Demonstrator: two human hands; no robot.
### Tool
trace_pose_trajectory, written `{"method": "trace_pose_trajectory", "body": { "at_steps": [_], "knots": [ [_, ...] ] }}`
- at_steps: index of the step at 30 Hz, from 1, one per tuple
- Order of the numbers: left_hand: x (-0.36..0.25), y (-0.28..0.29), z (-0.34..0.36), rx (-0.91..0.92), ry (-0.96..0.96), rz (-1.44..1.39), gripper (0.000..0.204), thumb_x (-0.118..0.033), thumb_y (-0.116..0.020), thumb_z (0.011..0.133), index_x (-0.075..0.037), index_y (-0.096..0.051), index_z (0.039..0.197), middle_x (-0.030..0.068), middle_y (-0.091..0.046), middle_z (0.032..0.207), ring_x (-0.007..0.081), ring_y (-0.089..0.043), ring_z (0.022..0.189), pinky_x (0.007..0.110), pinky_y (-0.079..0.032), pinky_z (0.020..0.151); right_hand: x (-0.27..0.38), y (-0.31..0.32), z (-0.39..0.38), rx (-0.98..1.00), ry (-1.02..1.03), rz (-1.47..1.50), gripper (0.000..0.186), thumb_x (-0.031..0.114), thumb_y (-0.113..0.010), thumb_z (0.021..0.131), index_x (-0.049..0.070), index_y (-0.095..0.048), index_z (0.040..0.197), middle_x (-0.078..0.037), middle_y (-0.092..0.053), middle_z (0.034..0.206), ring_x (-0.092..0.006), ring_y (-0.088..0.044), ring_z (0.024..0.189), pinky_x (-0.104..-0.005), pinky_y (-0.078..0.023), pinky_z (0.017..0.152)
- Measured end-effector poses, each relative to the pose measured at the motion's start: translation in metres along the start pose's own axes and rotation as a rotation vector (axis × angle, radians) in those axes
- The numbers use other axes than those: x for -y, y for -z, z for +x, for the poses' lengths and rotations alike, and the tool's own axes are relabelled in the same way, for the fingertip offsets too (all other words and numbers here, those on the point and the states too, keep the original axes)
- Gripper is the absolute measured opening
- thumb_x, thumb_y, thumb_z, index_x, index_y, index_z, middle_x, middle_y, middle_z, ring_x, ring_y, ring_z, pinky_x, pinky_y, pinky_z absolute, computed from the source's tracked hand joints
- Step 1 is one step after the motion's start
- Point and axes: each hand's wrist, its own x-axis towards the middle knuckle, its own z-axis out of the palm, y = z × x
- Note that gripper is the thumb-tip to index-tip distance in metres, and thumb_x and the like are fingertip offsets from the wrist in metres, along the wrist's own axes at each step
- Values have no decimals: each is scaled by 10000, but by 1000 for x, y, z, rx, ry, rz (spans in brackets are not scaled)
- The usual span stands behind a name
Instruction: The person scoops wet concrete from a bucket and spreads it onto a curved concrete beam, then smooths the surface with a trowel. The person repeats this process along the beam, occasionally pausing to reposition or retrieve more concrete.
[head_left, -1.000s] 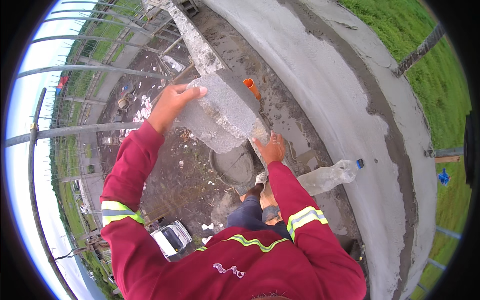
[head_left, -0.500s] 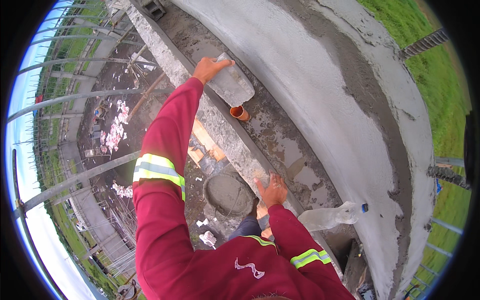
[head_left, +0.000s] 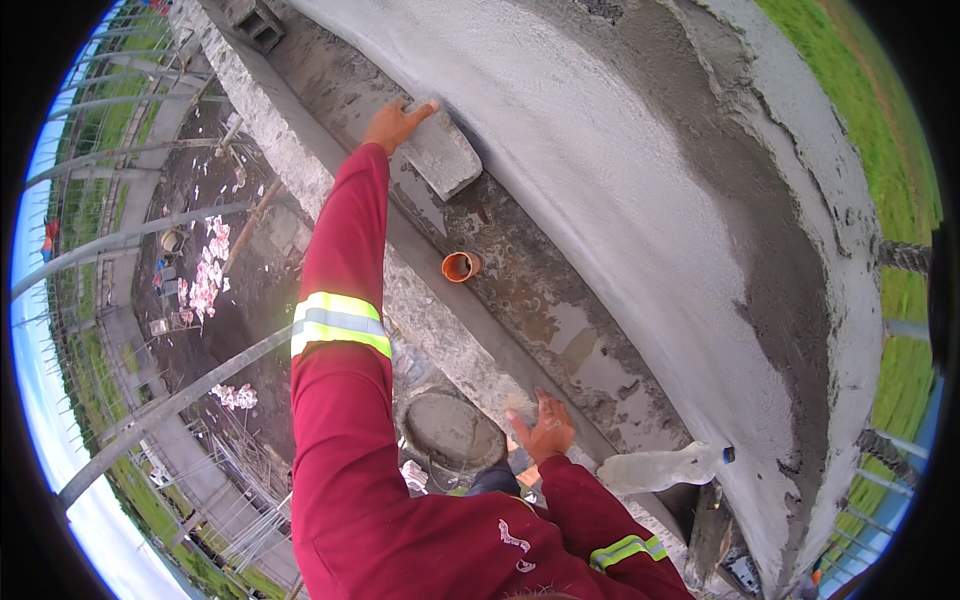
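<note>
With my arm stretched to the far side, my left hand grips the far end of a grey concrete block, thumb over its top. This block sits in the wet channel, close to the plastered wall; whether its underside touches the floor is hidden. Nearer to me, a short orange pipe end stands up from the channel floor, apart from the block. My right hand leans on the rough concrete ledge, fingers spread and holding nothing. Beside that forearm lies a cloudy plastic bottle with a blue cap.
A curved grey plastered wall bounds the channel's right side. Puddles cover its floor, and a hollow block sits at the far end. Below the ledge are a bucket of mortar, metal bars and scattered debris.
My left hand has shifted the block away from the orange pipe, toward the far end, leaving a gap between them. My right hand stays on the ledge. The whole view has shifted slightly.
</note>
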Motion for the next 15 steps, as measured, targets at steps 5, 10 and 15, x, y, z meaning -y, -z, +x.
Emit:
{"method": "trace_pose_trajectory", "body": {
  "at_steps": [5,10,15],
  "knots": [
    [4,-36,1,-367,2,138,747,-590,-560,920,-50,-483,1429,276,-452,1437,400,-499,1289,476,-414,1066,1,2,2,-55,50,35,751,630,-656,821,61,-562,1303,-185,-649,1139,-382,-609,1043,-454,-483,905],
    [15,-41,3,-436,34,-127,547,-443,-535,958,-87,-543,1373,254,-470,1431,422,-502,1272,505,-419,1041,2,5,2,28,-10,-3,733,635,-646,826,63,-588,1281,-153,-658,1151,-350,-611,1052,-437,-477,924],
    [23,-28,16,-331,282,-127,501,-412,-550,939,-122,-569,1347,245,-525,1376,398,-520,1263,476,-432,1028,-1,2,-1,-34,18,-8,737,655,-634,821,77,-601,1278,-105,-662,1154,-316,-613,1048,-421,-487,906]
  ]
}}
